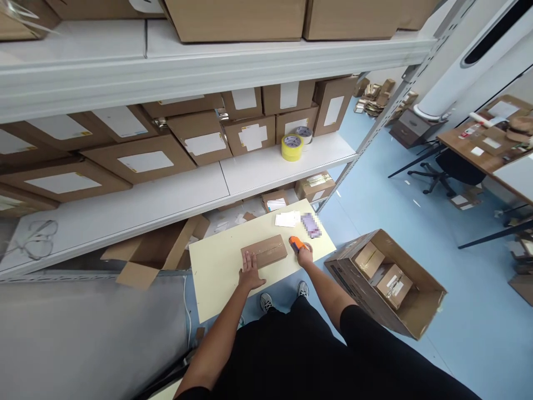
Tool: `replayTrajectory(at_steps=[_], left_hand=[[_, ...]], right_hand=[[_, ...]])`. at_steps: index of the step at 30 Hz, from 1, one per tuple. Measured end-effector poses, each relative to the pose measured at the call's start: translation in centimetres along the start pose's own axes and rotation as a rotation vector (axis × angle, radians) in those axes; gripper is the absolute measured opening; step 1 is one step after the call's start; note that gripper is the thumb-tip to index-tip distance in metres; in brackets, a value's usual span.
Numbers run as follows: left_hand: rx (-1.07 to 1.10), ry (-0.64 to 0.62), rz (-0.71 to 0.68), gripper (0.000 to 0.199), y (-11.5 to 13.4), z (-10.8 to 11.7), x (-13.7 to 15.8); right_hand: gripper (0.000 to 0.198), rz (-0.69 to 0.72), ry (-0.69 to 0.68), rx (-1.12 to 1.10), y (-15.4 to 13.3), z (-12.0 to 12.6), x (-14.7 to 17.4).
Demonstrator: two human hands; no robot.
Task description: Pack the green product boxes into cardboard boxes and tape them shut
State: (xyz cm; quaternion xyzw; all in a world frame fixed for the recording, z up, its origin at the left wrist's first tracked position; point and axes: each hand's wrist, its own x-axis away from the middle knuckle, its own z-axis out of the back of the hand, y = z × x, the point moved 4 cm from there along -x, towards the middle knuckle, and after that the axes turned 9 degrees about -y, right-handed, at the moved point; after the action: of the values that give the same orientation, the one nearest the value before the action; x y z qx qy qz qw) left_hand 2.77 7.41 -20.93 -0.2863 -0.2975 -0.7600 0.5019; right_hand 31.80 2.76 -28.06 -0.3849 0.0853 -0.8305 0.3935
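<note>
A small flat cardboard box lies on the pale yellow table, with a strip of tape along its top. Fingers spread, my left hand rests on the box's left end. My right hand grips an orange tape dispenser just off the box's right end, touching or close above the table. Part of the tape roll shows beside my fingers. Behind the dispenser are a stack of white labels and a blurred purple item.
A large open carton with smaller boxes inside stands right of the table. An open empty-looking box is at the left. The shelf ahead carries labelled boxes and a yellow tape roll. A desk stands far right.
</note>
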Motion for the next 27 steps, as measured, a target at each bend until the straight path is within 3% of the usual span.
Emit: replayTrajectory(at_steps=[4, 8, 11, 15, 20, 22, 24, 27], left_hand=[[0.019, 0.004, 0.002, 0.133, 0.3, 0.2, 0.3], [0.054, -0.006, 0.002, 0.133, 0.5, 0.1, 0.4], [0.071, 0.006, -0.007, 0.133, 0.6, 0.0, 0.5], [0.07, 0.018, -0.004, 0.132, 0.8, -0.1, 0.7], [0.118, 0.013, -0.031, 0.128, 0.6, 0.2, 1.2], [0.142, 0.017, -0.046, 0.119, 0.3, 0.9, 1.4], [0.22, 0.081, -0.082, 0.099, -0.1, 2.2, 1.7], [0.472, 0.359, -0.142, 0.06, -0.8, 5.4, 2.2]], right_hand=[[0.041, 0.111, 0.138, -0.114, -1.1, 1.7, 1.2], [0.038, 0.402, 0.275, -0.39, -3.9, 3.3, 4.3], [0.034, 0.554, 0.177, -0.453, -7.3, 2.8, 6.7], [0.033, 0.589, 0.079, -0.44, -11.0, 1.4, 8.3], [0.041, 0.567, 0.026, -0.402, -11.7, 1.4, 7.7], [0.042, 0.6, -0.015, -0.377, -11.5, 1.8, 7.5], [0.043, 0.624, -0.052, -0.342, -11.2, 2.0, 7.5], [0.043, 0.628, -0.075, -0.301, -10.9, 2.1, 7.6]])
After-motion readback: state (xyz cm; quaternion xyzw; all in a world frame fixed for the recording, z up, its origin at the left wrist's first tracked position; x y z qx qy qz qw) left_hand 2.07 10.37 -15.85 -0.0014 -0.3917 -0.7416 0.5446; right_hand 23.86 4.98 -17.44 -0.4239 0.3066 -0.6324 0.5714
